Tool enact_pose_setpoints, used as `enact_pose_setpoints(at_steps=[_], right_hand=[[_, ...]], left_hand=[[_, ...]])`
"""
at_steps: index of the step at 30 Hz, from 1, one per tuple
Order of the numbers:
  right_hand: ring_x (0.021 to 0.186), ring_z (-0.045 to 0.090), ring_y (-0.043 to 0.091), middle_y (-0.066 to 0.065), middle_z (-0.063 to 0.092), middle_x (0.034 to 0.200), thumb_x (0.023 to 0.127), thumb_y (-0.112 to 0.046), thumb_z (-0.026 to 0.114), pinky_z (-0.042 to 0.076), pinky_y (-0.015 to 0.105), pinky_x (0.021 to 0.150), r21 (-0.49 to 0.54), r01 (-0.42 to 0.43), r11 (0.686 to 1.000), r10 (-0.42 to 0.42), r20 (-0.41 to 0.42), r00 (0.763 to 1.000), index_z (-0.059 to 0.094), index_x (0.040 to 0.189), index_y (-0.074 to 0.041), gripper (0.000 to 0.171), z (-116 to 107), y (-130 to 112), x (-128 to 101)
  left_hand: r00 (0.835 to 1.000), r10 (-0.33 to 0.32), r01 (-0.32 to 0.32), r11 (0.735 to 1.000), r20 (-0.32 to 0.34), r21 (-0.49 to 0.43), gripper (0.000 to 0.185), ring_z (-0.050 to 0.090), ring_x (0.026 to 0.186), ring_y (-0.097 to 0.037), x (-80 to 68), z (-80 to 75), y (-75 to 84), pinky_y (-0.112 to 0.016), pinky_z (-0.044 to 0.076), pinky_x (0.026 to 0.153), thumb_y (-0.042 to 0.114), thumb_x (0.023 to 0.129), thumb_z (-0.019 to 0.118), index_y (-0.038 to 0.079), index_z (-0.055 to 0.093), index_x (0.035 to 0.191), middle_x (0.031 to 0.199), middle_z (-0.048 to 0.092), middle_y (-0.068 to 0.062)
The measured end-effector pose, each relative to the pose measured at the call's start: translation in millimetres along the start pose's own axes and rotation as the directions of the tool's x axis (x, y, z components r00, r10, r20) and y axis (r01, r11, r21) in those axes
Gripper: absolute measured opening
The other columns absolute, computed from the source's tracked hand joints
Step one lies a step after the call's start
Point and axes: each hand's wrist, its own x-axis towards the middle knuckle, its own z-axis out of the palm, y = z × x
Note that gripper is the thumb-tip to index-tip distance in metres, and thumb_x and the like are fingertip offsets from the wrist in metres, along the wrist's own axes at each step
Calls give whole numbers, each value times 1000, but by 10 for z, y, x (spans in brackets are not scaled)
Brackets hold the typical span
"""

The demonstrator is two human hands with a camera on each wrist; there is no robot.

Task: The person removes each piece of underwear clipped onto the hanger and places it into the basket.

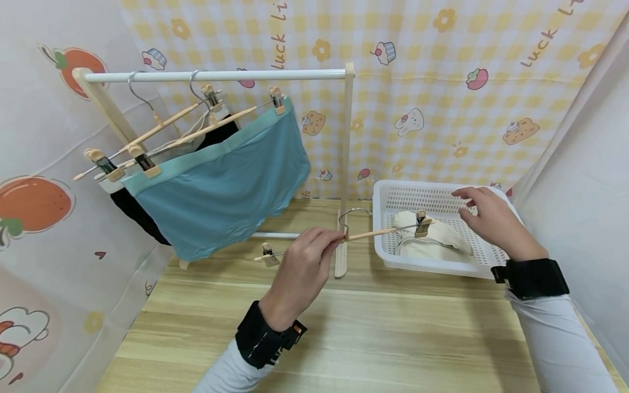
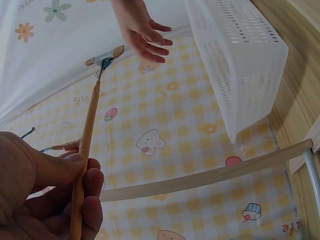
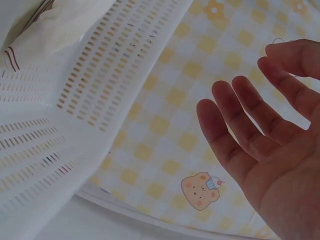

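Nearest the camera, a white left sleeve [image 1: 231, 374] with a black wrist strap [image 1: 265, 339] reaches in from in front and to the left of a white, perforated, rectangular plastic basket [image 1: 417, 191]. Farthest left of the basket, a rack with pale wooden posts and a white rail [image 1: 236, 75] carries a black garment with a white waistband [image 1: 140, 215] and, nearer, blue-green shorts with a paler waistband [image 1: 231, 180], clipped at both top corners. The shorts' right edge stops short of the rack's right post [image 1: 346, 142], which leaves a gap there. That post stands just beside the basket's left rim, with a narrow strip of wood-grain tabletop [image 1: 361, 267] between them.

Left of the basket, the left hand [image 1: 303, 267] grasps a light wooden hanger with a metal hook and two clips [image 1: 375, 234], thumb and fingers curled round its bar. The hanger's right end reaches over the basket's left rim, its clip above folded cream cloth with dark stripes [image 1: 444, 237] in the basket. The right hand [image 1: 498, 221] hovers above the basket's right part, fingers loosely bent, grasping nothing, with space between it and the clip.
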Motion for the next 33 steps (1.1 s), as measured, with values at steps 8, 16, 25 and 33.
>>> enact_pose_setpoints(at_steps=[8, 16, 25, 33], right_hand=[[115, 63, 55, 38, 59, 136, 102, -1, 66, 53, 67, 90, -4, 23, 1000, -23, 10, 1000, 57, 142, 9, 42, 15, -56, -94], [123, 60, 53, 35, 57, 141, 107, -7, 64, 51, 66, 95, 34, 21, 999, -23, 68, 997, 56, 146, 8, 43, 65, -149, -250], [122, 58, 46, 31, 61, 137, 106, -10, 67, 51, 61, 93, 32, 35, 999, -37, 69, 997, 60, 142, 4, 39, 146, -227, -524], [118, 61, 44, 27, 66, 130, 99, -3, 74, 52, 58, 89, -1, 94, 996, -94, -16, 995, 63, 136, 3, 39, 191, -279, -732]], left_hand=[[1000, -3, 4, 1000, -27, 31, 15, 75, 92, -21, 57, -117, -63, -29, 66, 76, -3, 98, 75, 3, 81, 111, 98, 77, -10], [997, -26, 31, 997, -70, 76, 15, 76, 98, -26, 164, -372, -172, -37, 66, 84, -4, 100, 72, 1, 80, 112, 103, 78, -12], [992, -55, 70, 989, -114, 127, 14, 76, 101, -32, 257, -666, -319, -44, 66, 86, -2, 102, 71, -1, 80, 113, 106, 78, -16], [985, -68, 98, 977, -159, 191, 13, 75, 99, -38, 284, -891, -440, -49, 65, 81, -2, 102, 71, -4, 79, 112, 104, 77, -21]])
